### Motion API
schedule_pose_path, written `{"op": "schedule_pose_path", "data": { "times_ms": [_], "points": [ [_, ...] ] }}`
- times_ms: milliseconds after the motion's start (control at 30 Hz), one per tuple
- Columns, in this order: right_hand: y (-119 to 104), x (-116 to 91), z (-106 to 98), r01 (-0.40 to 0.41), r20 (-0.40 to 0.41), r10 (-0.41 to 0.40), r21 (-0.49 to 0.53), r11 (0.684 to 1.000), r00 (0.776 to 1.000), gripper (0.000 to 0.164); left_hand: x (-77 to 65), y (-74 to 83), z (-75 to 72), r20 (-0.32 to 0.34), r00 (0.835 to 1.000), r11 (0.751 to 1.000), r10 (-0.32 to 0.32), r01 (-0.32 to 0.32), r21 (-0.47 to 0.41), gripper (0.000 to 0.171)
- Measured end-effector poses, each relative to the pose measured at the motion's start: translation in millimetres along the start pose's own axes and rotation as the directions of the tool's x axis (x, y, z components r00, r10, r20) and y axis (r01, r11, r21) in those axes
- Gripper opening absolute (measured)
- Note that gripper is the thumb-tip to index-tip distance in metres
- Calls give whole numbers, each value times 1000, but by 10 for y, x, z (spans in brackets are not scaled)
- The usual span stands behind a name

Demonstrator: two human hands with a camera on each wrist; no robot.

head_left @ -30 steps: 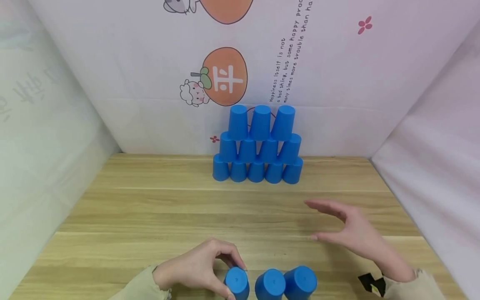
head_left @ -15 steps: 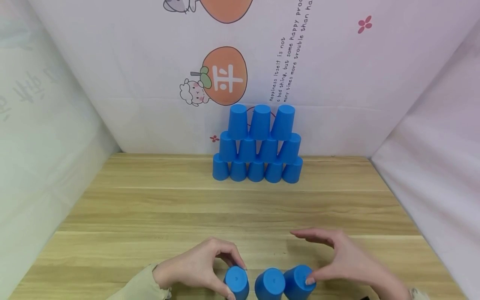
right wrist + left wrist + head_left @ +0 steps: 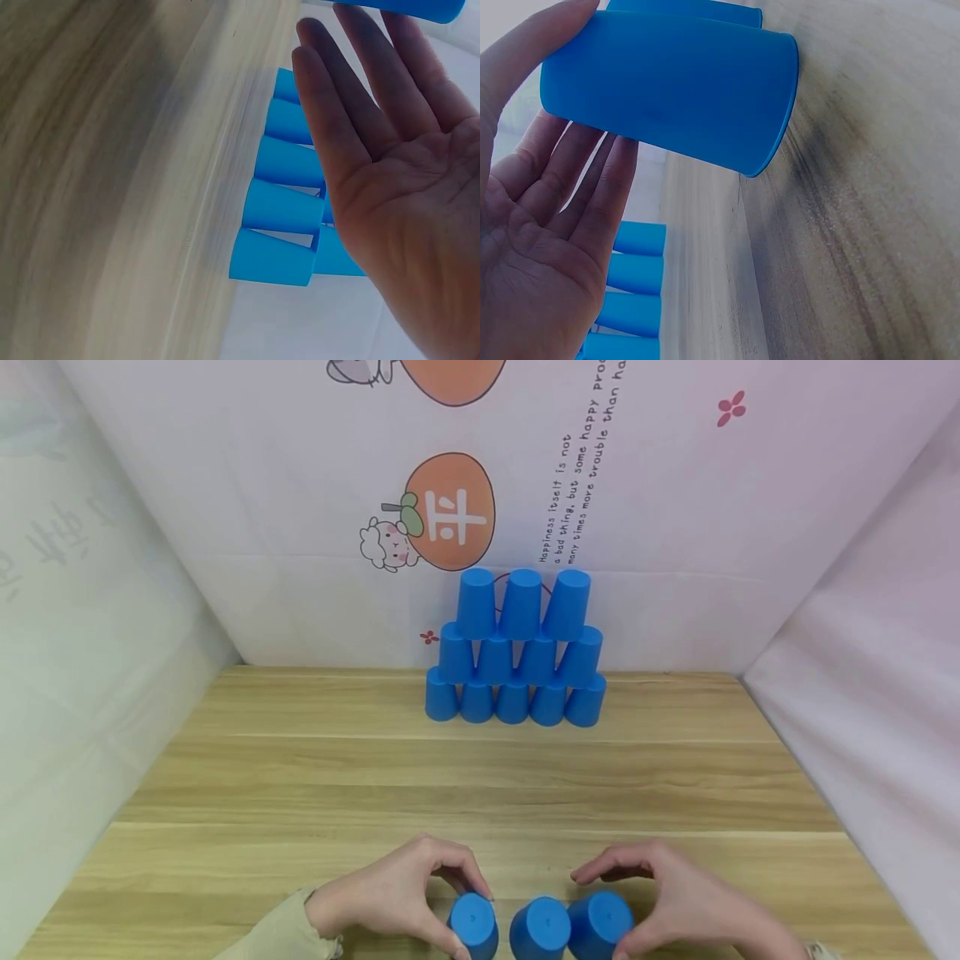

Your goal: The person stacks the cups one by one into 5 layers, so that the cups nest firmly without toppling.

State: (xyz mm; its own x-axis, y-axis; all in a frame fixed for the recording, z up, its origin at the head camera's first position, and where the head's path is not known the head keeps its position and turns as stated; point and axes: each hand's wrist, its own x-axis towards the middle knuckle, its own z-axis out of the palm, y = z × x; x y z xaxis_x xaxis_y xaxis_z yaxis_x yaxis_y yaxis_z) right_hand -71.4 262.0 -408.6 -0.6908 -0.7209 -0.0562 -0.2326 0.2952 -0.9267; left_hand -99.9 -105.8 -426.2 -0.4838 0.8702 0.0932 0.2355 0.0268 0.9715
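Note:
Near the front edge of the head view, my left hand (image 3: pixel 397 889) grips an upside-down blue cup (image 3: pixel 474 922), thumb on the near side and fingers on the far side. In the left wrist view that cup fills the upper part. To its right stand a middle blue cup (image 3: pixel 541 927) and a right blue cup (image 3: pixel 602 922), both upside down and close together. My right hand (image 3: pixel 690 897) curves around the right cup, its thumb beside it. A gap shows between its index fingertip and that cup. In the right wrist view, the fingers look fairly straight.
At the back of the wooden table (image 3: pixel 337 785), upside-down blue cups (image 3: pixel 513 702) stand stacked in three rows, narrowing upward. Behind them rises a printed white cloth (image 3: pixel 637 510). Pale cloth walls (image 3: pixel 97 635) line both sides.
My right hand has come down and in from the right to the right cup, and its fingers have drawn closer to it. The left hand and the cups have not visibly moved.

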Motion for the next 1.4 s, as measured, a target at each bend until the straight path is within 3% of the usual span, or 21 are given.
{"op": "schedule_pose_path", "data": {
  "times_ms": [533, 800, 967, 1067, 1167, 1400],
  "points": [
    [-20, 14, -28, -52, 15, 52, 3, 999, 999, 43, -3, 2, 1, -2, 1000, 1000, 5, -5, -8, 37],
    [-138, 184, -291, 69, -110, -94, -206, 976, 990, 45, 0, -3, -8, 6, 1000, 1000, 4, -4, -23, 36],
    [-303, 323, -561, 40, -241, -121, -318, 947, 963, 48, 1, -9, -11, 7, 1000, 1000, 5, -5, -20, 35],
    [-413, 429, -745, 30, -323, -148, -343, 939, 935, 48, 1, -14, -9, 6, 1000, 1000, 6, -6, -17, 36],
    [-538, 558, -915, 36, -416, -198, -366, 930, 888, 45, -1, -16, -5, 5, 1000, 1000, 4, -4, -18, 36],
    [-937, 878, -1241, 60, -628, -279, -346, 936, 727, 44, 0, -16, -8, 1, 1000, 1000, -2, 2, -15, 36]
  ]
}}
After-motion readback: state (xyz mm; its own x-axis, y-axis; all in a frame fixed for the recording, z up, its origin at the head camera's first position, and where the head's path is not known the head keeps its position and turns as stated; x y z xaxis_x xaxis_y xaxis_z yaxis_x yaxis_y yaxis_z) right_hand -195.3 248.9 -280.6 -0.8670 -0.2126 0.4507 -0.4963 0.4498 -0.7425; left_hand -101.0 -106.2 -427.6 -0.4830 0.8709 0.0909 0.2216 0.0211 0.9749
